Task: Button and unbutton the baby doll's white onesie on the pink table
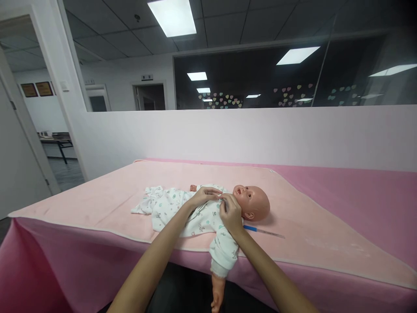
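A baby doll (pixel 252 202) lies on its back, head to the right, dressed in a white baby romper (pixel 200 219) with small green prints. My left hand (pixel 206 195) rests across the doll's chest, its fingers bent down at the tips onto the romper's front. Close beside the doll's chin, my right hand (pixel 231 212) is curled, thumb and fingers pinching the cloth near the neckline. The fingertips of both hands nearly meet there, and they partly hide the fabric between them. One sleeved doll arm (pixel 218 289) hangs over the table's near edge.
A thin stick with a blue end (pixel 260 230) lies by the doll's head. Under the doll is a peach-coloured mat (pixel 319 217) over a pink table cover (pixel 329 184). Behind stand a low white wall (pixel 228 134) and glass; a doorway is at left.
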A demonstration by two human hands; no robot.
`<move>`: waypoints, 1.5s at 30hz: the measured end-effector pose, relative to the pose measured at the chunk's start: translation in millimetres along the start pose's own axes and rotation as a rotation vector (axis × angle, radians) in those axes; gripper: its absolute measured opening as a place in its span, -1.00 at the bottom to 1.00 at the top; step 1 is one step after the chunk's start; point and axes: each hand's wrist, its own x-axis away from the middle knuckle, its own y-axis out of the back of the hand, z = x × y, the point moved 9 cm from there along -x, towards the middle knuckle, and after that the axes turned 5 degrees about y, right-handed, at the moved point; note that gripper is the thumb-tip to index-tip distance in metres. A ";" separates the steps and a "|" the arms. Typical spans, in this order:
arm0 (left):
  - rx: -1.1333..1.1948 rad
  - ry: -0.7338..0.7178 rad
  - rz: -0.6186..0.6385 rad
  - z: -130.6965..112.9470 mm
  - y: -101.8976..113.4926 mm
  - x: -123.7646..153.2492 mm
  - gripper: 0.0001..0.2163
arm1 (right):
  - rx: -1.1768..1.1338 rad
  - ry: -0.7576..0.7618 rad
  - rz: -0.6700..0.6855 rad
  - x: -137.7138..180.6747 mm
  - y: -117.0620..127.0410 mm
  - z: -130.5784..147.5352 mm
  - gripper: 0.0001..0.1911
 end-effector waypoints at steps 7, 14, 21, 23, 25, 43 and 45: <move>0.024 0.009 -0.010 5.9 4.6 -3.4 -0.64 | 0.057 0.004 -0.006 0.2 -1.0 -0.8 -0.84; 0.020 -0.007 -0.013 4.5 5.6 -4.1 -0.69 | 0.092 -0.013 0.019 2.1 -3.7 -5.7 -0.82; 0.023 -0.002 -0.028 1.8 4.2 -1.8 -0.71 | 0.068 -0.016 0.039 2.1 -4.4 -5.5 -0.81; 0.029 -0.004 -0.025 0.1 3.1 -0.7 -0.75 | 0.053 -0.027 0.045 2.6 -4.5 -5.8 -0.82; 0.032 -0.010 -0.022 -1.6 2.3 0.3 -0.78 | 0.042 -0.043 0.042 3.2 -3.8 -6.4 -0.83; 0.039 -0.103 -0.165 -16.6 13.5 4.5 -0.90 | 0.146 0.139 0.144 -9.6 -17.5 17.0 -0.78; 0.053 -0.110 -0.236 -17.6 19.6 6.4 -0.89 | 0.180 0.199 0.217 -12.1 -29.2 25.4 -0.80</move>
